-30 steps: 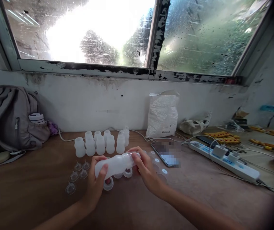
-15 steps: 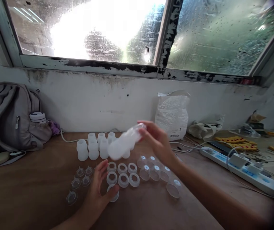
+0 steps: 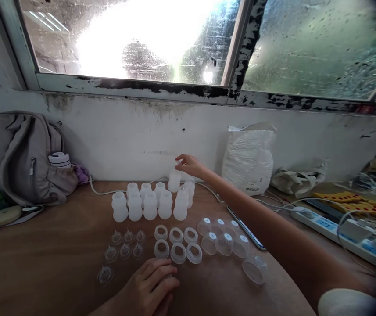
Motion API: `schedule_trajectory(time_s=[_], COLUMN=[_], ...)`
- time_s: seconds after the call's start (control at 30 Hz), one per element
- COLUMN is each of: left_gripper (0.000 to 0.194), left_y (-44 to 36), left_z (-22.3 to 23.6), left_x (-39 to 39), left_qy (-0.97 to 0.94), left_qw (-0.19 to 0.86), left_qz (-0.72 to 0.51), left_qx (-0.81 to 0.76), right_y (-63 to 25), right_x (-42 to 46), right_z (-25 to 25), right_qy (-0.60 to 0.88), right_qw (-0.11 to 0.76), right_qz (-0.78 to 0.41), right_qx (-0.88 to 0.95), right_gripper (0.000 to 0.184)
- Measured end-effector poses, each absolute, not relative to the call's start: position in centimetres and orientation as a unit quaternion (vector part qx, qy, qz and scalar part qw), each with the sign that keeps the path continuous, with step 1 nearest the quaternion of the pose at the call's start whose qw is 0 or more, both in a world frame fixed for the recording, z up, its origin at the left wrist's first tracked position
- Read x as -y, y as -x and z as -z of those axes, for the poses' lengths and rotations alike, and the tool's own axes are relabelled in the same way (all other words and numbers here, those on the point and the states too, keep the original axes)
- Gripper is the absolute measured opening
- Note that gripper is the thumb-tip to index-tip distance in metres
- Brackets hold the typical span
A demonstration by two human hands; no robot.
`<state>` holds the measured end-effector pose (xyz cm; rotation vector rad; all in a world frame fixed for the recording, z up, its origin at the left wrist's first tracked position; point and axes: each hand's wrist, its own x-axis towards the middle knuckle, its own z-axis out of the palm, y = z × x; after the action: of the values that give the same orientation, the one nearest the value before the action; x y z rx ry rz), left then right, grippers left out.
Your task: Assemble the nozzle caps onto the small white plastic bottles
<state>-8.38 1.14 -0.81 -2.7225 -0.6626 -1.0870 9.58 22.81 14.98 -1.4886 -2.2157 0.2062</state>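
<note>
My right hand [image 3: 188, 165] reaches far back over the table and pinches the top of a translucent white bottle [image 3: 174, 180], which stands upright behind a cluster of several like bottles [image 3: 148, 204]. My left hand [image 3: 150, 286] rests near the front edge with its fingers curled down over something I cannot make out. Just beyond it lie several white ring collars [image 3: 177, 245], several clear teats [image 3: 125, 250] to the left and several clear caps [image 3: 223, 239] to the right.
A grey backpack [image 3: 23, 158] leans at the back left by the wall. A white plastic bag [image 3: 248, 160] stands at the back right. A phone [image 3: 245, 228] lies under my right forearm, with a power strip [image 3: 342, 232], cables and yellow parts farther right.
My right hand carried the bottle from in front of me up and back, and now sets it upright behind the group. My left hand let go and dropped to the table.
</note>
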Motion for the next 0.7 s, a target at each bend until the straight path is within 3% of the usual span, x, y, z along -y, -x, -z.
schedule_trajectory(time_s=[0.27,0.7], left_gripper=[0.027,0.028], left_y=[8.5,8.3], left_z=[0.7,0.3], left_x=[-1.2,-1.1], left_qy=[0.906,0.910], left_qw=[0.039,0.002], left_qz=[0.327,0.306], left_qx=[0.266,0.281], right_y=[-8.9,-9.9], right_x=[-23.6,-23.8], right_z=[-12.8,-12.2], right_qy=[0.536,0.540], right_qw=[0.113,0.076], right_qz=[-0.092,-0.076], right_qx=[0.832,0.835], right_gripper=[0.032,0.043])
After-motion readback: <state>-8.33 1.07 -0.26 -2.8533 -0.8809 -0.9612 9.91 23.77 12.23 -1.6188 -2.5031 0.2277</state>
